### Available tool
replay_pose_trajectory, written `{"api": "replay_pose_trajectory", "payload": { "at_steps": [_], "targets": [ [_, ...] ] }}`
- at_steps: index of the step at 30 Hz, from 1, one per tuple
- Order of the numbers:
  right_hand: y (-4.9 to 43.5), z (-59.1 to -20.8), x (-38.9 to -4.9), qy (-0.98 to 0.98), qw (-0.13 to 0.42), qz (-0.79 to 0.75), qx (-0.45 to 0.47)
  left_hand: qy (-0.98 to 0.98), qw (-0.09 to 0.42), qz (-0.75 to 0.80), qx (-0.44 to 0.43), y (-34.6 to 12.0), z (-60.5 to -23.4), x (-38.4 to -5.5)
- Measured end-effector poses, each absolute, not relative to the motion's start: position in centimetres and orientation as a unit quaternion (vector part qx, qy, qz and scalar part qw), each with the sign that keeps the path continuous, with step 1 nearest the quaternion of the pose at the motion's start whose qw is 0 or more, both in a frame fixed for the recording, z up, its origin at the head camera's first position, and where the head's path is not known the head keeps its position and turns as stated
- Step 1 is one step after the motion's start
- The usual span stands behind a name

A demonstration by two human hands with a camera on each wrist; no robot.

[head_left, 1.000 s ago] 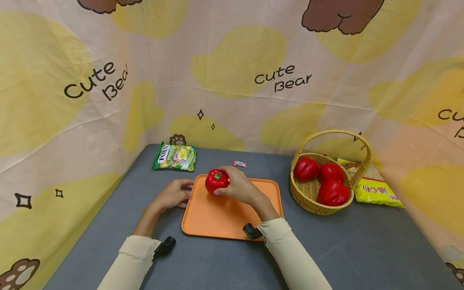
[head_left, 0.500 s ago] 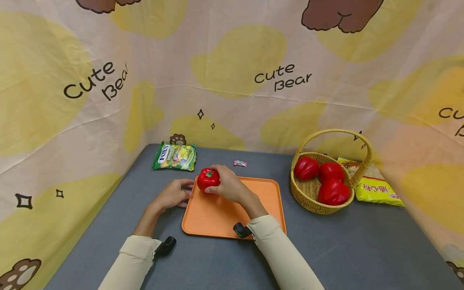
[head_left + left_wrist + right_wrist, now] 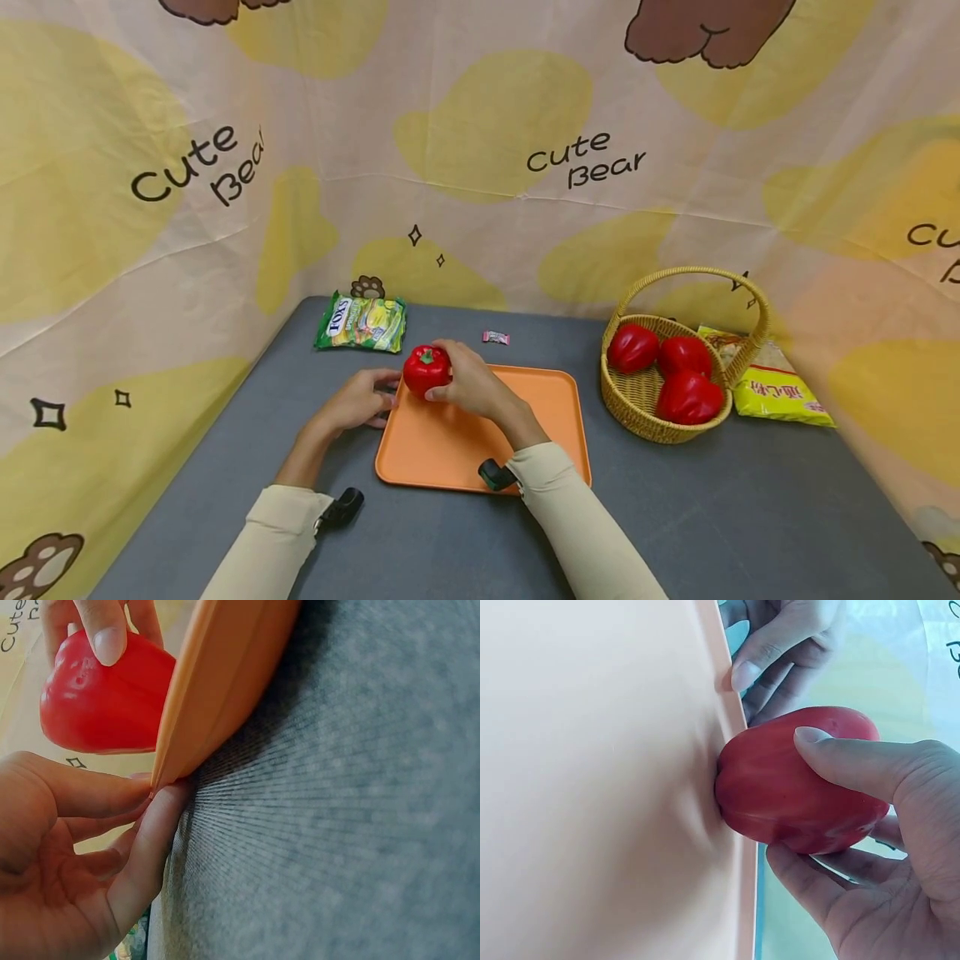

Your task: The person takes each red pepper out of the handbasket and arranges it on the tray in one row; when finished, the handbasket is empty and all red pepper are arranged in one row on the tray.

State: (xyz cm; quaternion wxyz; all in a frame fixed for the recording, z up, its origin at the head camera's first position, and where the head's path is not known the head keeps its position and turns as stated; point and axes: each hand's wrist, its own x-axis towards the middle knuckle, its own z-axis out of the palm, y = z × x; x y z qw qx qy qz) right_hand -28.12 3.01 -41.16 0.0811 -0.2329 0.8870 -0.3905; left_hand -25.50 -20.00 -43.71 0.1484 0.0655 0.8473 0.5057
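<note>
An orange tray (image 3: 457,450) lies on the grey table in the head view. My left hand (image 3: 357,403) pinches the tray's left rim between thumb and finger, as the left wrist view shows up close. My right hand (image 3: 477,383) grips a red bell pepper (image 3: 425,372) with a green stem at the tray's far left corner. In the right wrist view the thumb lies along one side of the pepper (image 3: 787,784) and the fingers are on the other. The pepper's base is right at the tray surface.
A wicker basket (image 3: 628,417) with three red peppers (image 3: 688,398) stands to the right, its handle raised. Beside it lies a yellow food packet (image 3: 780,392). A green snack bag (image 3: 365,323) and a small pink candy (image 3: 496,337) lie at the back, near the patterned cloth.
My right hand has carried the bell pepper a short way left, to the tray's far left corner. The left hand has stayed at the rim.
</note>
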Motion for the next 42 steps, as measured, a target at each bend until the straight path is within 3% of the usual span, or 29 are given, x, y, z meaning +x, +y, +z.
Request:
{"api": "replay_pose_trajectory", "payload": {
  "at_steps": [22, 42],
  "targets": [
    [4.7, -40.8, -27.6, 0.887, 0.081, -0.383, -0.245, 0.848, 0.152, 0.503, 0.066, -19.9, -43.5, -25.3],
    [12.0, -38.4, -25.3, 0.879, -0.003, -0.407, -0.249, 0.847, 0.149, 0.506, 0.066, -19.9, -43.7, -25.3]
  ]
}}
